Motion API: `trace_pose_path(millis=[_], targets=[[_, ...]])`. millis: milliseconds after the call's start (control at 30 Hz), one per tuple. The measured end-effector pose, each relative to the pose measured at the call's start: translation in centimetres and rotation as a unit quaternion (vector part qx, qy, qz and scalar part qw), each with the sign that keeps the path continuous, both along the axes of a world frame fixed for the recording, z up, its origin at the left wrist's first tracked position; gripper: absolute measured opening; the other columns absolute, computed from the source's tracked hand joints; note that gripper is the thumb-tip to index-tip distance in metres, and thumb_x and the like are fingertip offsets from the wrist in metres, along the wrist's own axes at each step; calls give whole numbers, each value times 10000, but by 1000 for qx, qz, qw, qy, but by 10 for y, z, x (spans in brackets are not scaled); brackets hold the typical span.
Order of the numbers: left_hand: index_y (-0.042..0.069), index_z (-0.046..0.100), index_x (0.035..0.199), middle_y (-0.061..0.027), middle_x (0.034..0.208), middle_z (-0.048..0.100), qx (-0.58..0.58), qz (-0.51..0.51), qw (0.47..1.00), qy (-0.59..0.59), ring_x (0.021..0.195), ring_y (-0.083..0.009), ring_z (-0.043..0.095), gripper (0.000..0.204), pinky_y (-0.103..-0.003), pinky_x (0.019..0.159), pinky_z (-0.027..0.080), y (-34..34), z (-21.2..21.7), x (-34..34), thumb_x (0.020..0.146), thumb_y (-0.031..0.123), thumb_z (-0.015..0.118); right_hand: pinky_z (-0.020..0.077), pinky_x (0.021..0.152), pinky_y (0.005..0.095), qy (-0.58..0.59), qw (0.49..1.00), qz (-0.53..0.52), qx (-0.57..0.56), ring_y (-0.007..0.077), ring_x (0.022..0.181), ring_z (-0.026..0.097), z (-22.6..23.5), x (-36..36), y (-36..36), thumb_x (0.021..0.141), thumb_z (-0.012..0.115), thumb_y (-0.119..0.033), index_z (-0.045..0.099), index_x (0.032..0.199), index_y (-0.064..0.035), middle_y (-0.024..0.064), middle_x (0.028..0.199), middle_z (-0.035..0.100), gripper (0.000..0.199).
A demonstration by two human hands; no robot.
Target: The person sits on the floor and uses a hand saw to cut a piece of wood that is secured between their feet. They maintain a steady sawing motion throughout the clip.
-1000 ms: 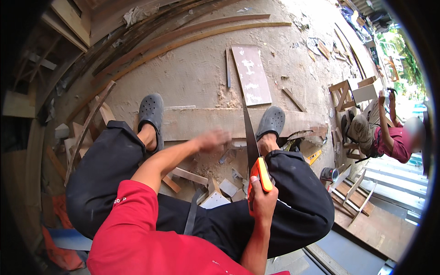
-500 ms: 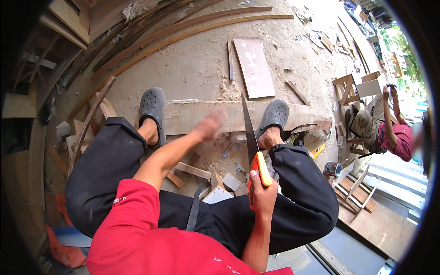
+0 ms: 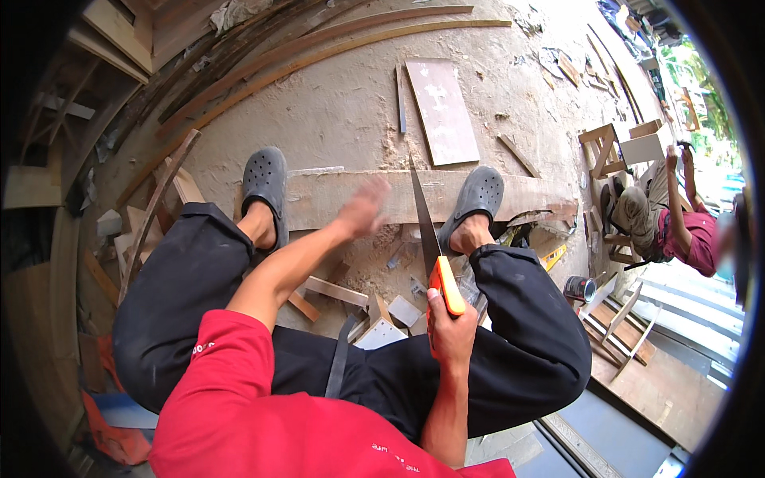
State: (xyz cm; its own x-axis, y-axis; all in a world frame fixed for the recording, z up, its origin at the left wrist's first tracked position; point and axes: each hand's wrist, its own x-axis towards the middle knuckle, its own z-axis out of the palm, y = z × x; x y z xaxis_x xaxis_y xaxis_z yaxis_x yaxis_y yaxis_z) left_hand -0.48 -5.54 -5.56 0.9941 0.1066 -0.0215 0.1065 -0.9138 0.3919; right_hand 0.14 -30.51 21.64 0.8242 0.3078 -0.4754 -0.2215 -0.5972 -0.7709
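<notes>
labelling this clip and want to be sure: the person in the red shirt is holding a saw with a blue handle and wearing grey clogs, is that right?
Not quite: the saw's handle is orange, not blue, as the head view shows. The rest stands: the saw is held, the shirt is red and the clogs are grey.

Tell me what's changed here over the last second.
The left hand, blurred by motion, has moved forward, farther over the plank. The tip of the orange-handled saw has swung slightly left, away from the pinkish board. Nothing was taken hold of or let go: the right hand keeps the saw. The plank and board stayed put.
</notes>
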Motion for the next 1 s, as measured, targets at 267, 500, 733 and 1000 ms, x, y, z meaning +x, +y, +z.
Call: trace_pose_path(millis=[267,500,733,1000], targets=[[-19,274,1498,-266,1564,250,-145,-409,878,203,1461,-409,228,760,-471,1219,157,-28,15,2,979,504,462,418,576,323,1,1000,8,15,119,592,487,3,4,7,911,697,-258,634,822,30,43,620,550,308],[-30,158,1533,-251,1606,124,57,232,962,130,1500,-379,88,785,-469,1229,81,25,11,20,1012,519,365,408,566,322,0,1000,24,-1,117,586,460,-8,-4,3,918,695,-268,636,816,27,31,610,522,317],[32,410,1432,-221,1523,336,-21,-1,996,88,1444,-364,267,646,-484,1197,203,14,3,35,983,492,466,400,556,319,-16,999,-4,28,108,583,453,-9,-3,8,920,695,-254,621,795,21,18,607,514,311],[102,700,1077,-100,1050,674,-48,213,975,-45,1051,-270,628,235,-441,902,522,34,1,50,917,255,621,368,493,282,-30,999,-26,34,80,531,444,-17,-1,-1,930,689,-229,601,779,1,-12,594,507,289]])
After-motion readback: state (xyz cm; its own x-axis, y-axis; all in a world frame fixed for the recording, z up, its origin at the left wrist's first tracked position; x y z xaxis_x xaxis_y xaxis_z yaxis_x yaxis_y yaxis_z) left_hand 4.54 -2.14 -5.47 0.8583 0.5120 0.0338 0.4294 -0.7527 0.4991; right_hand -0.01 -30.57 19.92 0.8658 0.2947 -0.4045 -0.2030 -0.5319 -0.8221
